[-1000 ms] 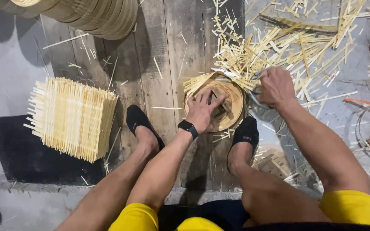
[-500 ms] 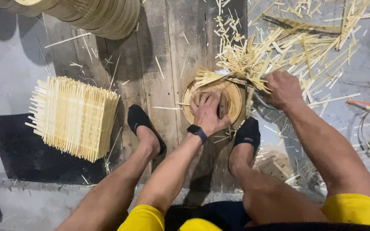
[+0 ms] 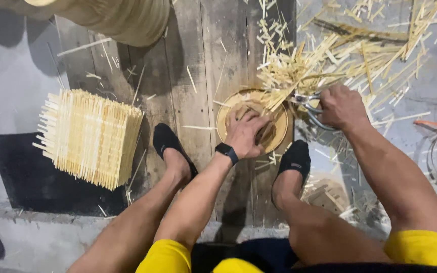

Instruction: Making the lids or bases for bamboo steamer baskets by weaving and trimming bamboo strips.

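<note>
Round woven bamboo disc (image 3: 279, 132) and metal shears (image 3: 307, 105) on a wooden floor.

The disc is flat, tan and circular, lying on dark wooden planks between two feet in black socks. Its middle is covered by a flat palm, so only the rim and right side show. Loose pale strip ends stick out past its upper right edge. The shears lie at that edge, blades pointing left into the strip ends, handles gripped.
</note>
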